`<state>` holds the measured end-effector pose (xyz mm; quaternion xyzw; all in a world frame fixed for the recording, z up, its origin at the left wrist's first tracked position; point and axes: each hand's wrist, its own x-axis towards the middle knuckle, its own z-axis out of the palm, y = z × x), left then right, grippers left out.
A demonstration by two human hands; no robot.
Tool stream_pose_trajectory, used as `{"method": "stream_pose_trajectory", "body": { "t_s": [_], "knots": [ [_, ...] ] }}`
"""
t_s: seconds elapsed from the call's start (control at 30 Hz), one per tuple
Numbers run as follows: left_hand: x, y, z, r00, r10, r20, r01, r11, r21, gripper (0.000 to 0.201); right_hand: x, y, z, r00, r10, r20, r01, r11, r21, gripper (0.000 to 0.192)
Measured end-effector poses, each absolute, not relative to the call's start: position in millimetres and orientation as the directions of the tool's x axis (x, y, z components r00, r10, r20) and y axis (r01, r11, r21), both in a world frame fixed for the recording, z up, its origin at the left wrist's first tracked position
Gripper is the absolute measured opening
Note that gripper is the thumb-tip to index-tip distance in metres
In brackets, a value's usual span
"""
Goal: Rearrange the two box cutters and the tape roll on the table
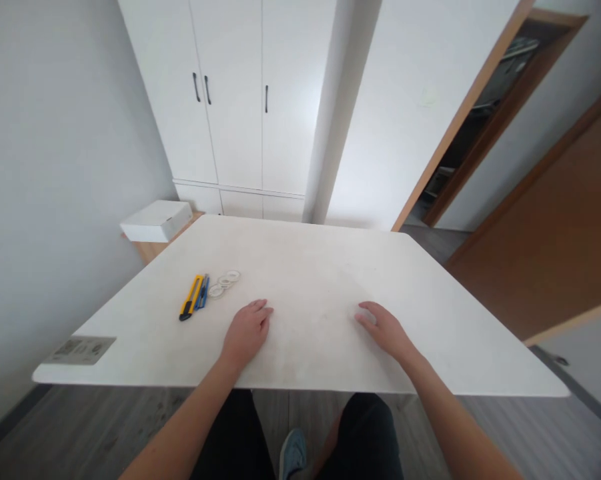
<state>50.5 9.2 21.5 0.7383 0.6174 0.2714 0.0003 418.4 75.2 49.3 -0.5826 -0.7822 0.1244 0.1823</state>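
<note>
On the white tabletop, near its front edge, both hands lie flat, palms down, holding nothing. The left hand has its fingers pressed together, pointing toward 1 o'clock; the right hand has fingers loosely together, pointing toward 10 o'clock. At 10 o'clock from the left hand, nearby but apart, lies a yellow utility knife, its long axis running 1 to 7 o'clock, dark end toward the front edge. A blue tool lies just beside it, hard to identify. Small clear rings next to them are faint. A grey label at the left corner is unreadable.
</note>
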Motion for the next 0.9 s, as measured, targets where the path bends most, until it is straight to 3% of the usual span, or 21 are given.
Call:
{"method": "stream_pose_trajectory", "body": {
  "t_s": [0.1, 0.27, 0.9],
  "knots": [
    [47.4, 10.8, 18.9, 0.108, 0.910, 0.399, 0.915, -0.248, 0.317, 0.034, 423.1, 63.0, 43.9, -0.272, 0.943, 0.192, 0.897, 0.320, -0.304, 0.059],
    [44.4, 11.8, 15.5, 0.100, 0.907, 0.408, 0.911, -0.249, 0.329, 0.036, 411.4, 49.5, 33.8, -0.330, 0.940, 0.083, 0.926, 0.340, -0.165, 0.067],
    [46.4, 10.0, 18.4, 0.100, 0.916, 0.389, 0.920, -0.234, 0.315, 0.037, 412.4, 49.6, 36.6, -0.322, 0.944, 0.079, 0.930, 0.330, -0.161, 0.066]
  ]
}}
